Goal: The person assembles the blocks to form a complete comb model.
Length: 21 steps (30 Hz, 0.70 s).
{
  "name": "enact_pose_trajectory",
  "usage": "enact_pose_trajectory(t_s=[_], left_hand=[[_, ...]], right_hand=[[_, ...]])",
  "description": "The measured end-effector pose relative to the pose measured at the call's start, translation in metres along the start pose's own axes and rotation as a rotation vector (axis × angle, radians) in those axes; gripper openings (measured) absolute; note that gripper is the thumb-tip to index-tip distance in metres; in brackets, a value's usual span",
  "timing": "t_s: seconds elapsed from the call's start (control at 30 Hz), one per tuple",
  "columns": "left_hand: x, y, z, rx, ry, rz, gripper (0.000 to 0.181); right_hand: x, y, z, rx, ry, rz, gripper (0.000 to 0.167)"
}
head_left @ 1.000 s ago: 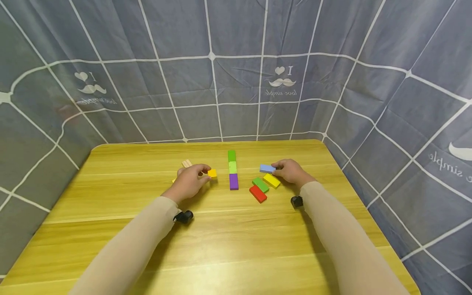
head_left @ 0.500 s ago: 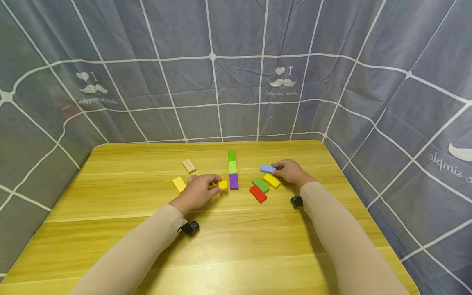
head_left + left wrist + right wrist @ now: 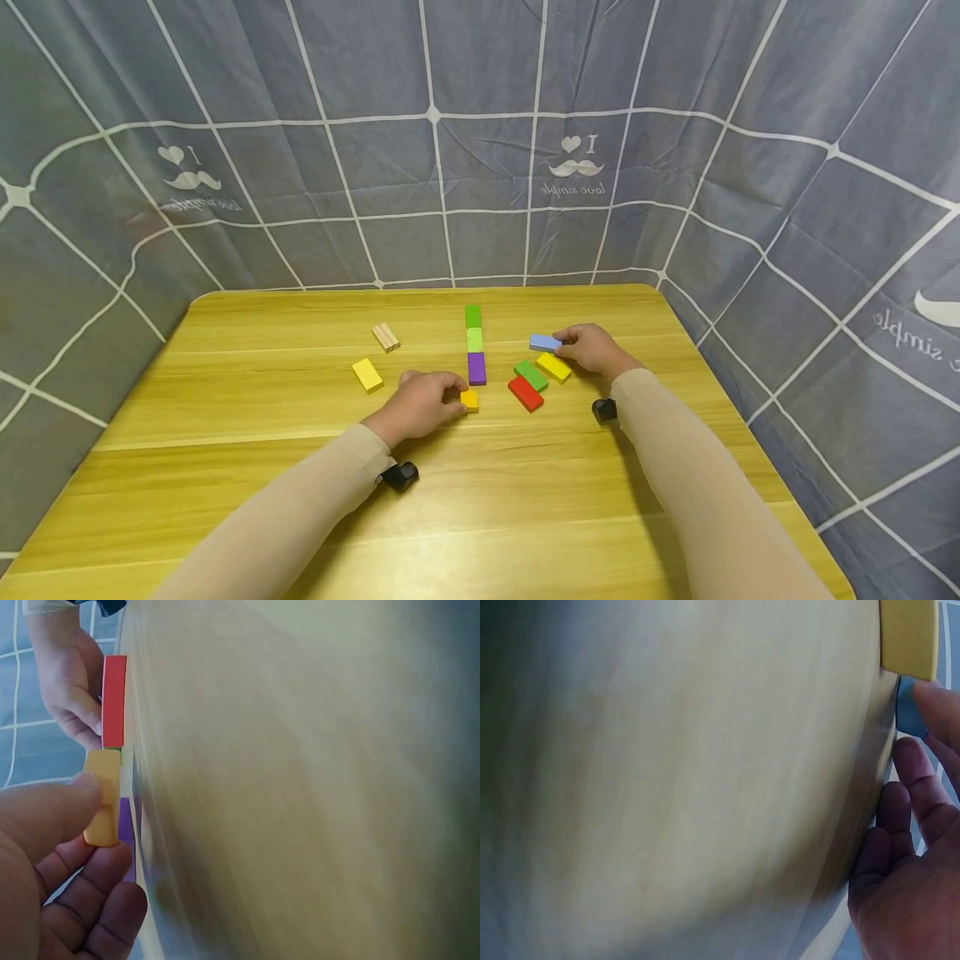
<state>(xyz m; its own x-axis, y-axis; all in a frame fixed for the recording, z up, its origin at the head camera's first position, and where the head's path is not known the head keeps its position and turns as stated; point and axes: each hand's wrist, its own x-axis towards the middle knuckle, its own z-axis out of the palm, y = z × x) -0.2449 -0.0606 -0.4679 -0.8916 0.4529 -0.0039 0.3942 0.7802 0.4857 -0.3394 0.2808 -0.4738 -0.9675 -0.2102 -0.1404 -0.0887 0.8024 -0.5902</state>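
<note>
Between thumb and fingers, my left hand (image 3: 420, 407) pinches an orange-yellow block (image 3: 470, 401), also seen in the left wrist view (image 3: 105, 799). It is just in front of the near end of a row running away from me: a purple block (image 3: 477, 369), a lime block (image 3: 475, 340) and a green block (image 3: 472, 316). Whether it touches the purple block or the table is unclear. On the right, my right hand (image 3: 592, 348) pinches the right end of a light blue block (image 3: 543, 342), part of which the fingers hide in the right wrist view.
Right of the row lie a yellow block (image 3: 553, 367), a second green block (image 3: 531, 376) and a red block (image 3: 526, 393). A pale yellow block (image 3: 367, 376) and a grooved wood-coloured piece (image 3: 386, 337) lie left on the wooden table (image 3: 480, 517). A grey curtain (image 3: 487, 167) hangs behind.
My left hand has carried the orange-yellow block right and towards me, to the near end of the row. That uncovered the pale yellow block. The right hand stays on the light blue block.
</note>
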Motion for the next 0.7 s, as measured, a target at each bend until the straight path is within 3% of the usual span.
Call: enact_pose_trajectory(t_s=[0.7], left_hand=[[0.01,0.012,0.007,0.056,0.023,-0.022,0.03]], right_hand=[[-0.005,-0.004,-0.001,0.025,-0.022,0.049,0.043]])
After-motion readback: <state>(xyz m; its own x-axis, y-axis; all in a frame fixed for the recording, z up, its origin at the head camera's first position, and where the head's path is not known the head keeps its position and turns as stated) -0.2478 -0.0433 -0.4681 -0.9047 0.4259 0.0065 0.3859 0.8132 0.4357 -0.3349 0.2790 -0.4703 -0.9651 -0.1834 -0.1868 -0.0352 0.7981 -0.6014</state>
